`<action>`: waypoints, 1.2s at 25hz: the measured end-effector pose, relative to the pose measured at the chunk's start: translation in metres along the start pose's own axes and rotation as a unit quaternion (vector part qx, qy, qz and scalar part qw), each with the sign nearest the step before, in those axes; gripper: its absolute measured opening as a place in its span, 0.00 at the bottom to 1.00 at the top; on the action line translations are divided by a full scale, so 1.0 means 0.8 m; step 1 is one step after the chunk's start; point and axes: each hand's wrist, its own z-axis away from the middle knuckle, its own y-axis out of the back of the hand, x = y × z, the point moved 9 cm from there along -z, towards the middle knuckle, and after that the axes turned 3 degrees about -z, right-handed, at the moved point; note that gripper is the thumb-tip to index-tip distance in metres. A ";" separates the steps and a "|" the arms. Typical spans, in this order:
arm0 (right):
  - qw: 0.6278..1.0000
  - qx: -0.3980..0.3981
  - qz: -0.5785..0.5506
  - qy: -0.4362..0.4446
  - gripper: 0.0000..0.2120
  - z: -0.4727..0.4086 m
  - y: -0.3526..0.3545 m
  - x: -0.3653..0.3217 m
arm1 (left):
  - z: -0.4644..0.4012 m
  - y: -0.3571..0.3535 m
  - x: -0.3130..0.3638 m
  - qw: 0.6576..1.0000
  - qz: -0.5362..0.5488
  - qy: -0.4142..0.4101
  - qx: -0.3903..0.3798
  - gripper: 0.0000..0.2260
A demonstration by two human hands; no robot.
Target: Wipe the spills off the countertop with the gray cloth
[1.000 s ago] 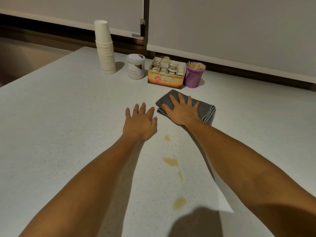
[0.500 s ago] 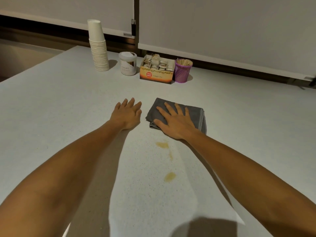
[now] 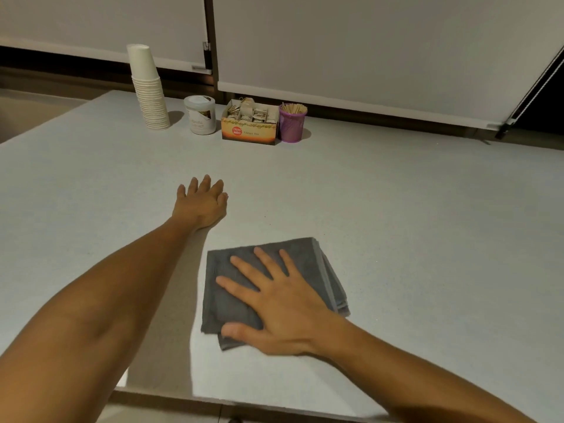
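Observation:
A folded gray cloth (image 3: 308, 257) lies flat on the pale speckled countertop (image 3: 427, 239), near its front edge. My right hand (image 3: 274, 306) presses down on the cloth with fingers spread, palm flat. My left hand (image 3: 203, 203) rests flat on the bare counter, farther back and to the left of the cloth, holding nothing. No yellow spill shows on the counter; the spot under the cloth is hidden.
At the back stand a tall stack of white paper cups (image 3: 148, 90), a white jar (image 3: 200, 115), an open box of tea bags (image 3: 250, 123) and a purple cup of wooden sticks (image 3: 292, 123). The counter's front edge (image 3: 244, 406) runs just below my arms.
My right hand has dragged the cloth toward me over the yellow spots, which no longer show. My left hand stayed flat on the counter. The view shifted back.

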 end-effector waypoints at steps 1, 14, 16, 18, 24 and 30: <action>1.000 -0.001 0.001 0.011 0.37 0.021 0.000 -0.009 | 0.005 0.002 0.002 1.000 0.002 0.000 0.007 0.25; 1.000 -0.010 -0.028 0.007 0.39 0.095 0.001 0.026 | 0.018 0.004 0.003 1.000 0.000 0.006 0.027 0.26; 1.000 -0.005 -0.024 -0.009 0.39 0.064 0.005 0.046 | 0.017 0.002 0.001 1.000 -0.002 0.012 0.027 0.26; 1.000 0.000 -0.018 -0.022 0.39 0.023 0.009 0.069 | 0.015 -0.001 0.000 1.000 -0.005 0.018 0.021 0.26; 0.996 0.023 -0.013 -0.086 0.39 -0.119 0.013 0.147 | 0.010 -0.001 -0.003 0.999 0.006 0.015 0.028 0.26; 0.990 0.038 -0.017 -0.132 0.40 -0.246 0.013 0.210 | 0.003 -0.003 -0.004 1.000 -0.007 0.016 0.025 0.25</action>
